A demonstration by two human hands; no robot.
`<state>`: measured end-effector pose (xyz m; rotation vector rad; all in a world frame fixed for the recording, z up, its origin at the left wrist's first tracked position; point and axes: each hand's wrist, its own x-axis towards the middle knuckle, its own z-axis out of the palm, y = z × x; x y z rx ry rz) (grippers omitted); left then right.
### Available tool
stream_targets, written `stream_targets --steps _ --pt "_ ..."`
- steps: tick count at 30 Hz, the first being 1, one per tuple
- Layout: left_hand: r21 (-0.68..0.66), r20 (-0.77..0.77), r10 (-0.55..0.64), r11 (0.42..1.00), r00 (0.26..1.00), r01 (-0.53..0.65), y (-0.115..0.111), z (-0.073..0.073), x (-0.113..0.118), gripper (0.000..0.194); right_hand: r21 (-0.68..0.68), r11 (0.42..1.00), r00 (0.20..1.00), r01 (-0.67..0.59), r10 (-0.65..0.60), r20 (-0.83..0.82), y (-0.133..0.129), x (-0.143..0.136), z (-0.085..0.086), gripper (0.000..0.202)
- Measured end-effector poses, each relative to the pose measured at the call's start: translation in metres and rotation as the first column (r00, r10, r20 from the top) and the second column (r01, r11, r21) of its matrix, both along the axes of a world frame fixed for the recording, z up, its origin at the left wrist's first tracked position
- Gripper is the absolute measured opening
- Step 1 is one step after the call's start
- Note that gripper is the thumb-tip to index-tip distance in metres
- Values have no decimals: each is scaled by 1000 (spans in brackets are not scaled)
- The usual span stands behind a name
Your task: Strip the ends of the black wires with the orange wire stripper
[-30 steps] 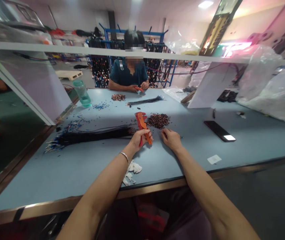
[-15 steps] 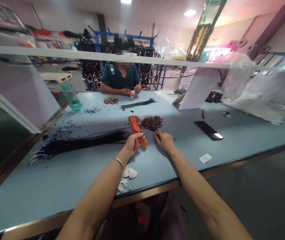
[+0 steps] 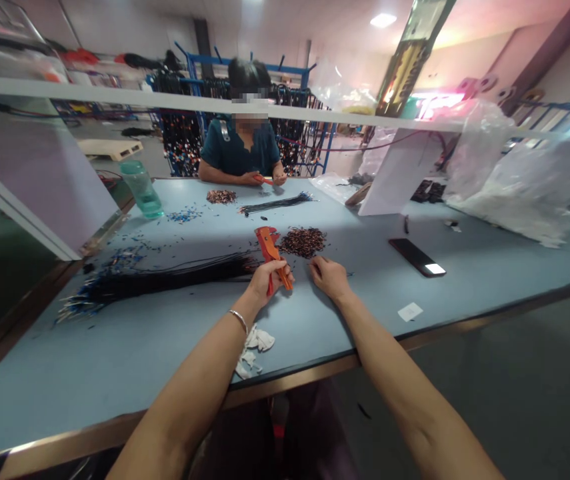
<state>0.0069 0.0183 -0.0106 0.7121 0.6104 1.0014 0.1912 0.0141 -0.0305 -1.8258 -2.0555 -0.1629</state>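
Observation:
My left hand [image 3: 269, 279] is wrapped round the handles of an orange and red wire stripper [image 3: 268, 245], whose head points away from me. To its right, my right hand [image 3: 329, 277] rests low over the table with curled fingers; what they pinch, if anything, is hidden. A small blue tip [image 3: 349, 274] shows just past that hand's far side. Beyond both hands lies a heap of short dark and copper-coloured pieces [image 3: 303, 241]. A thick bundle of black wires [image 3: 165, 279] stretches to the left, with blue and bare ends.
Across the table [image 3: 165, 360] a co-worker [image 3: 242, 153] holds a red tool. Near that person are a wire bundle [image 3: 277, 203] and a copper-coloured heap [image 3: 221, 197]. A green bottle [image 3: 141, 190] stands left. A phone [image 3: 417, 258], paper label [image 3: 410, 311] and crumpled tissue [image 3: 259, 340] lie about.
The view has shifted slightly, so the table sits a little higher in the picture. Both my hands and the wire stripper keep their places. The co-worker's hands have moved slightly.

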Motion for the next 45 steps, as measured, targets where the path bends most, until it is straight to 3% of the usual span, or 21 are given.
stream_targets --steps 45 --pt "-17 12 36 999 999 -36 -10 0 -4 15 -26 999 999 38 -39 -18 1 -1 0 24"
